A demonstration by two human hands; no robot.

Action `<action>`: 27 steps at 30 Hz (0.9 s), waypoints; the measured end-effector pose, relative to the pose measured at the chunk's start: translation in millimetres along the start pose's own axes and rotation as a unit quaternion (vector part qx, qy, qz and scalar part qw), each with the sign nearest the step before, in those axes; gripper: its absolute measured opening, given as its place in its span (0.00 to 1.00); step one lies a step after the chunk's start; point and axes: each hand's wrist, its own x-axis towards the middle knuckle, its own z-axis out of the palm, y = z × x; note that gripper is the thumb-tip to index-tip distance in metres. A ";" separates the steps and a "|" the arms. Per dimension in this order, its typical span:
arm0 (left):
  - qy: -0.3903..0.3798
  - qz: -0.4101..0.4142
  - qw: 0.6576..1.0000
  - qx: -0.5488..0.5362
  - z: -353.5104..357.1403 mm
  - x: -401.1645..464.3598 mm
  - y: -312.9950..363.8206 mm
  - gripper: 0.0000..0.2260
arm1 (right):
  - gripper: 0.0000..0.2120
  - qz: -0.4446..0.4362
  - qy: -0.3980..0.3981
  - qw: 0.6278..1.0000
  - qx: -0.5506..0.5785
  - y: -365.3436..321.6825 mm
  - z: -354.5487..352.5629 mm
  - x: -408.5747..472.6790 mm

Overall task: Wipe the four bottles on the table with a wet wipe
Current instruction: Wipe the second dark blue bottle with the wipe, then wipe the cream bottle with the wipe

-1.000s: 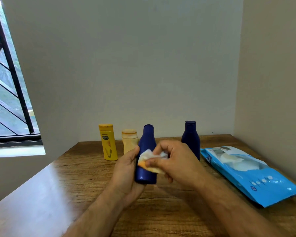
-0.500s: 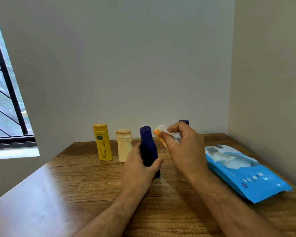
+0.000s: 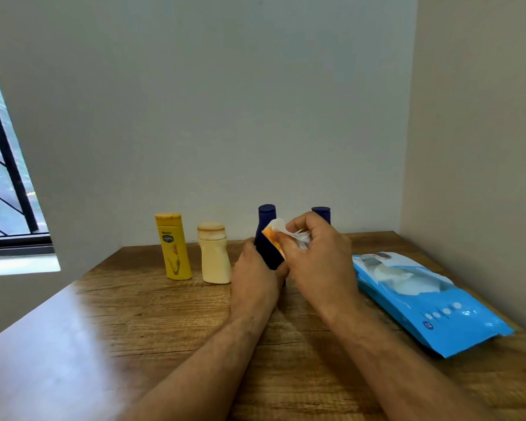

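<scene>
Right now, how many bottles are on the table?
4, in a row at the back: yellow bottle far left, cream bottle, dark blue bottle in the left hand, second blue bottle mostly hidden behind the right hand.

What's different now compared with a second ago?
The near blue bottle, held up off the table a second ago, now stands upright on it, with the left hand around its lower part. The right hand has carried the wet wipe from the bottle's middle up to its shoulder. The yellow bottle, cream bottle, far blue bottle and wipe pack stayed put.
</scene>
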 end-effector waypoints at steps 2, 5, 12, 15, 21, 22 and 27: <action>-0.007 -0.015 1.000 0.017 0.3 1.4 -0.6 0.26 | 0.09 -0.001 0.001 1.000 0.003 0.2 0.5 0.5; -0.020 -0.032 0.999 0.038 0.3 1.4 -1.1 0.26 | 0.09 0.006 -0.005 1.000 0.005 0.9 0.9 0.8; -0.027 -0.067 0.996 0.043 -2.0 -4.5 1.6 0.29 | 0.10 0.005 -0.012 1.000 -0.006 -0.1 -1.0 -1.3; -0.026 -0.076 0.996 0.031 -5.0 -10.5 -0.6 0.32 | 0.09 0.003 -0.011 1.000 -0.009 -2.4 -2.8 -3.1; -0.028 -0.068 0.997 0.014 -21.3 -27.9 -13.9 0.33 | 0.09 0.004 -0.028 1.000 -0.004 -4.6 -4.5 -6.2; -0.020 -0.063 0.998 0.005 -27.3 -31.1 -15.8 0.29 | 0.09 0.004 -0.029 1.000 0.000 -5.1 -4.5 -6.5; 0.101 -0.039 0.990 -0.091 -56.1 -26.1 -16.9 0.23 | 0.09 0.008 -0.041 0.999 0.003 -10.4 -6.0 -7.3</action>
